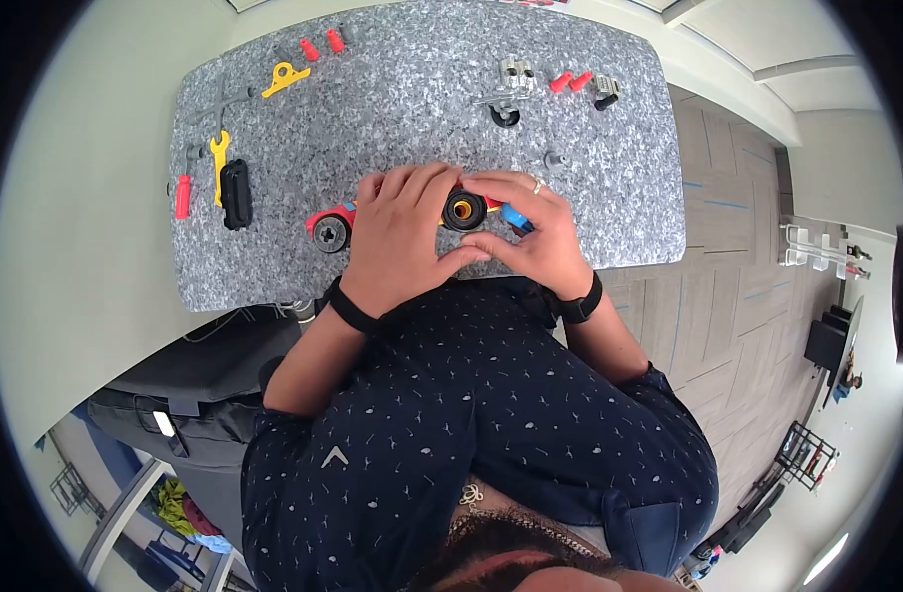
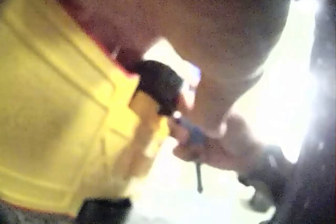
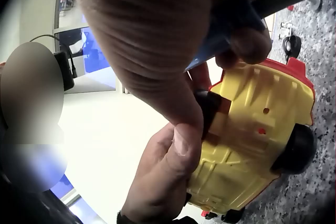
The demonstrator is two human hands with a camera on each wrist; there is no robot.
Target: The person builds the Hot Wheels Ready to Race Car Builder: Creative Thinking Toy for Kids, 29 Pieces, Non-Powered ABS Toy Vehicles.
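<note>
A toy car (image 3: 252,113) with a red body and yellow underside is tipped on its side near the table's front edge. My left hand (image 1: 397,232) grips its body from above, covering its middle in the head view. A grey-hubbed wheel (image 1: 331,234) shows left of that hand. My right hand (image 1: 535,232) reaches finger and thumb around a black wheel (image 1: 464,210) with a yellow hub. Both thumbs come close together at this wheel. Curled right fingers also hold a blue-handled screwdriver (image 3: 226,35) with a black shaft. The left wrist view is blurred.
On the granite-patterned table (image 1: 392,109), a yellow wrench (image 1: 219,163), a black part (image 1: 236,192) and a red-handled tool (image 1: 183,197) lie left. A yellow part (image 1: 286,79) is farther back. Metallic blocks (image 1: 517,74), a black wheel (image 1: 505,116) and red pieces (image 1: 571,82) lie back right.
</note>
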